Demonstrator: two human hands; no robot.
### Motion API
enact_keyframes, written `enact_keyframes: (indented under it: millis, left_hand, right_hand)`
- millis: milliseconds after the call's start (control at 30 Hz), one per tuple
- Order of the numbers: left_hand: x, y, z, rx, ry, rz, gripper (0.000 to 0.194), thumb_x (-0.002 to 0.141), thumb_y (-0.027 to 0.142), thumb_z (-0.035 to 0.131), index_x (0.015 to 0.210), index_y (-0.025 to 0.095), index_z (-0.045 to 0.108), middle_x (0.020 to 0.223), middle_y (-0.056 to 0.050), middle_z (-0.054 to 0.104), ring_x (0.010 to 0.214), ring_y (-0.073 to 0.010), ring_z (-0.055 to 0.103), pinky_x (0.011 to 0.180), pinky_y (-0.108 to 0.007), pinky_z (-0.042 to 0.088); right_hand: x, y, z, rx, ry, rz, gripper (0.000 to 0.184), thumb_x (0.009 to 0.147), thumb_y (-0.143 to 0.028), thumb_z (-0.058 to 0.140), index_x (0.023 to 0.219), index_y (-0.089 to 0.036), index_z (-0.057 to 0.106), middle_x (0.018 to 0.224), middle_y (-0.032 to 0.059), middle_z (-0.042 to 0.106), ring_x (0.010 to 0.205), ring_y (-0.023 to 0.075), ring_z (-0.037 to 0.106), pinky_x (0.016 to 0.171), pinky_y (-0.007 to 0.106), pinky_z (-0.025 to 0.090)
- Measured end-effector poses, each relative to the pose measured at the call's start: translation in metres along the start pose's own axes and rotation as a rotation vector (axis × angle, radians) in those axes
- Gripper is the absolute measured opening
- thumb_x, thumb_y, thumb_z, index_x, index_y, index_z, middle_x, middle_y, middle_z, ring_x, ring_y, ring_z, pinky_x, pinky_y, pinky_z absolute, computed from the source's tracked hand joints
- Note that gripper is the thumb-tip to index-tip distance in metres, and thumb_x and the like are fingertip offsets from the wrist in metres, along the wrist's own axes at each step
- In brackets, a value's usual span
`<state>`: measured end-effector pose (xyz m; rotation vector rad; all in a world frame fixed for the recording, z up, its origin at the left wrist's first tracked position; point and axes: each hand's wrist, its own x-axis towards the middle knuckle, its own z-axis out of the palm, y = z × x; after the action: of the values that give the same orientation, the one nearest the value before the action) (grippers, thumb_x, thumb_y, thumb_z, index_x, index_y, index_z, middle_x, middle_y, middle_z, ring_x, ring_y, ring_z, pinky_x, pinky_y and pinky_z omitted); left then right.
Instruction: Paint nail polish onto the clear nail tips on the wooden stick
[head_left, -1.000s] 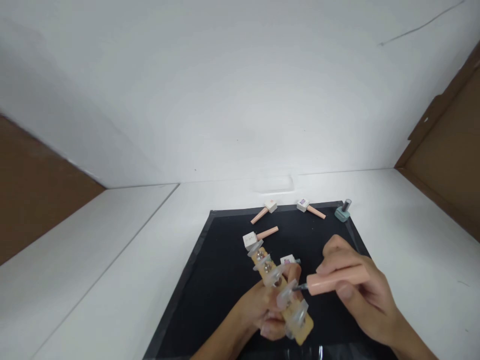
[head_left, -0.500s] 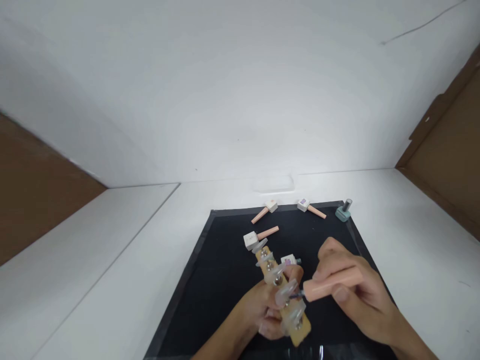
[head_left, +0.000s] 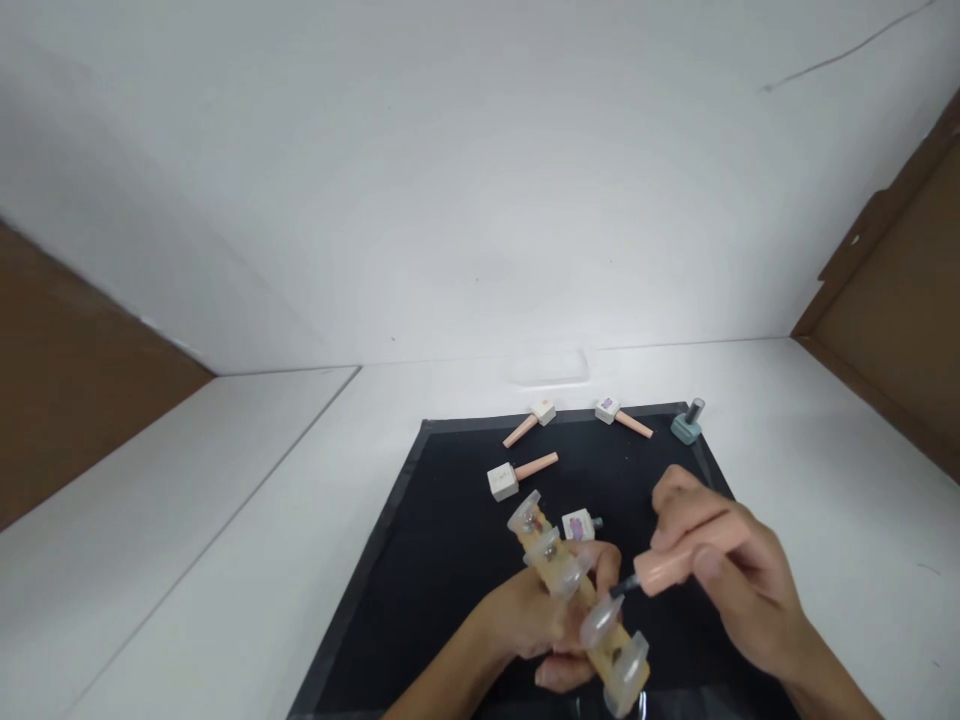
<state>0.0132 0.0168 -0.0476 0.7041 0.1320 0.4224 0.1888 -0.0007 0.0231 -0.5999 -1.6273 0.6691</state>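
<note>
My left hand [head_left: 551, 610] is closed around a yellowish nail display stand [head_left: 555, 575], held tilted above the black mat. Several clear false nails [head_left: 600, 620] sit along it in a row. In my right hand [head_left: 739, 575] is a nail polish brush [head_left: 690, 553] by its peach cap-handle. Its dark bristle tip [head_left: 622, 588] touches or nearly touches the edge of one nail near the stand's lower end. Just beyond my left hand lies an uncapped white polish bottle [head_left: 577, 525] with a purple mark, its dark neck pointing right.
On the black mat [head_left: 435, 520] lie white bottles with peach caps: one at centre [head_left: 503, 481], one at back left [head_left: 543, 411], one at back right [head_left: 607, 409]. A teal bottle [head_left: 685, 428] stands at the mat's far right corner. A clear tray-like piece [head_left: 551, 370] lies behind.
The stand has turned in my left hand, its lower end shifting right so the nails face differently. My right hand and brush have moved slightly right, the bristles now at a nail's upper edge.
</note>
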Motion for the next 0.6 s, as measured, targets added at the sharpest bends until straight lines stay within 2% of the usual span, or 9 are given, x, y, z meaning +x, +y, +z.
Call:
enact_keyframes:
  millis: [67, 100, 200, 267, 333, 400, 500, 600]
  left_hand:
    - [0.002, 0.001, 0.000, 0.038, 0.025, 0.044, 0.039, 0.066, 0.034, 0.082, 0.073, 0.018, 0.047, 0.041, 0.011, 0.045, 0.026, -0.0023, 0.035, 0.027, -0.010, 0.032]
    - [0.003, 0.001, 0.000, 0.044, 0.041, 0.082, 0.039, 0.068, 0.035, 0.081, 0.074, 0.018, 0.047, 0.042, 0.011, 0.046, 0.026, -0.0023, 0.036, 0.027, -0.010, 0.033]
    - [0.006, 0.002, -0.001, 0.037, 0.049, 0.215, 0.035, 0.072, 0.035, 0.077, 0.080, 0.020, 0.047, 0.046, 0.010, 0.050, 0.026, -0.0015, 0.035, 0.028, -0.010, 0.033]
    - [0.007, 0.002, -0.001, 0.044, 0.064, 0.284, 0.031, 0.076, 0.034, 0.074, 0.085, 0.021, 0.047, 0.046, 0.011, 0.048, 0.025, -0.0010, 0.031, 0.027, -0.009, 0.032]
    - [0.008, 0.002, 0.001, 0.074, 0.136, 0.344, 0.028, 0.078, 0.032, 0.072, 0.085, 0.021, 0.048, 0.045, 0.012, 0.043, 0.025, -0.0006, 0.028, 0.027, -0.009, 0.031]
    - [0.009, 0.002, 0.004, 0.121, 0.225, 0.393, 0.026, 0.078, 0.031, 0.071, 0.084, 0.021, 0.048, 0.044, 0.013, 0.040, 0.026, -0.0005, 0.026, 0.028, -0.009, 0.031]
    - [0.011, 0.005, 0.011, 0.197, 0.346, 0.443, 0.026, 0.078, 0.031, 0.071, 0.082, 0.021, 0.047, 0.044, 0.013, 0.041, 0.027, -0.0005, 0.025, 0.030, -0.009, 0.030]
    - [0.010, 0.009, 0.017, 0.269, 0.427, 0.477, 0.032, 0.074, 0.033, 0.075, 0.077, 0.020, 0.046, 0.042, 0.013, 0.044, 0.028, -0.0003, 0.029, 0.030, -0.009, 0.029]
  right_hand:
    - [0.000, 0.002, 0.001, 0.015, 0.017, 0.034, 0.024, 0.098, -0.032, 0.050, 0.082, -0.025, 0.067, 0.071, 0.0010, 0.068, 0.061, 0.0156, 0.058, 0.056, 0.030, 0.049]
    - [0.000, 0.003, 0.001, 0.015, 0.085, 0.073, 0.025, 0.097, -0.032, 0.051, 0.078, -0.025, 0.067, 0.072, 0.0013, 0.068, 0.060, 0.0145, 0.057, 0.054, 0.028, 0.048]
    - [-0.001, 0.011, 0.004, 0.027, 0.416, 0.276, 0.028, 0.091, -0.039, 0.061, 0.068, -0.022, 0.064, 0.079, 0.0017, 0.065, 0.055, 0.0101, 0.052, 0.047, 0.022, 0.046]
    - [-0.002, 0.015, 0.008, 0.082, 0.549, 0.433, 0.028, 0.086, -0.045, 0.065, 0.071, -0.021, 0.065, 0.075, -0.0004, 0.059, 0.049, 0.0074, 0.047, 0.041, 0.019, 0.044]
    - [-0.005, 0.018, 0.015, 0.166, 0.540, 0.579, 0.028, 0.082, -0.051, 0.066, 0.080, -0.023, 0.068, 0.070, -0.0030, 0.052, 0.044, 0.0059, 0.043, 0.031, 0.014, 0.037]
    - [-0.008, 0.020, 0.023, 0.224, 0.467, 0.677, 0.033, 0.080, -0.055, 0.065, 0.085, -0.023, 0.069, 0.081, -0.0007, 0.054, 0.045, 0.0053, 0.045, 0.027, 0.013, 0.035]
    - [-0.013, 0.020, 0.034, 0.255, 0.411, 0.721, 0.034, 0.081, -0.055, 0.065, 0.082, -0.021, 0.070, 0.099, 0.0029, 0.054, 0.048, 0.0043, 0.049, 0.027, 0.014, 0.039]
    - [-0.015, 0.020, 0.042, 0.281, 0.388, 0.729, 0.029, 0.081, -0.050, 0.067, 0.083, -0.022, 0.072, 0.101, 0.0028, 0.056, 0.046, 0.0032, 0.049, 0.030, 0.016, 0.044]
